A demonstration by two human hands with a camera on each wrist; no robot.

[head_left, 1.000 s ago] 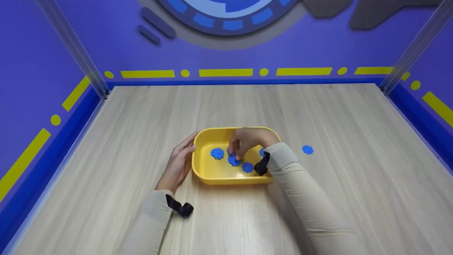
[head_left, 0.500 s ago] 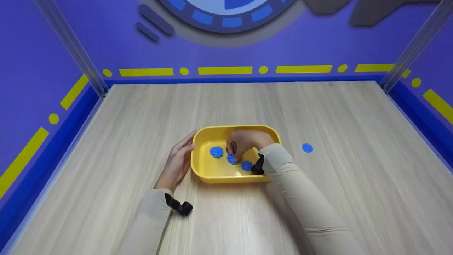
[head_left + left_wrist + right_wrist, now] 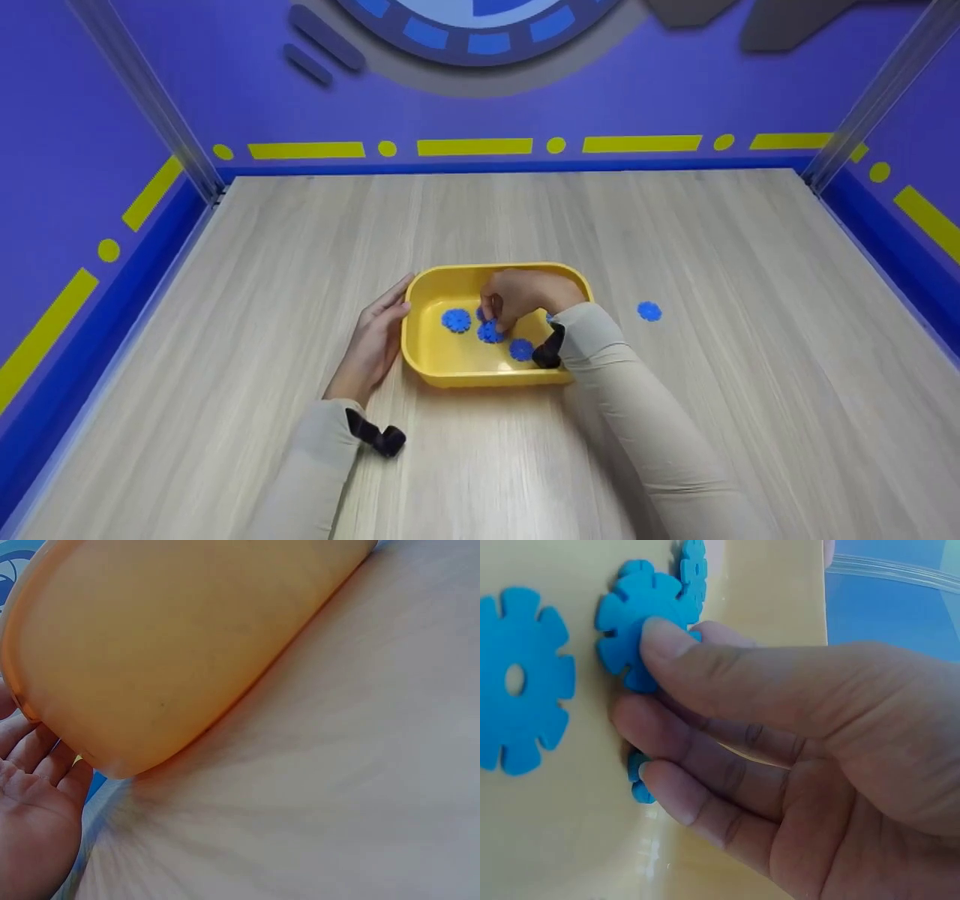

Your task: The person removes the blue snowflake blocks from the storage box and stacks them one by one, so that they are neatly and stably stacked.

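A yellow plastic tub point(image 3: 450, 376) stands on the table, holding several blue notched discs shaped like toy snowflake connectors. My left hand point(image 3: 368, 346) lies along the tub's left outer wall, its fairly straight fingers touching it near the rim; the left wrist view shows its open palm beside the tub point(image 3: 172, 660). Inside the tub, my right hand point(image 3: 525, 291) pinches one blue disc point(image 3: 656, 604) between thumb and fingers. Another disc point(image 3: 456, 321) lies left of that hand, and one more point(image 3: 521, 349) is nearer the front wall. Others are partly hidden by the right hand and wrist.
One loose blue disc point(image 3: 649, 311) lies on the wooden table point(image 3: 720, 390) right of the tub. Blue panels point(image 3: 480, 112) with yellow markings enclose the table at the back and both sides. Each wrist carries a small black camera point(image 3: 388, 441).
The pinched disc has shifted slightly toward the back of the tub with my right hand. My left hand stays against the tub. The whole head view has moved a little.
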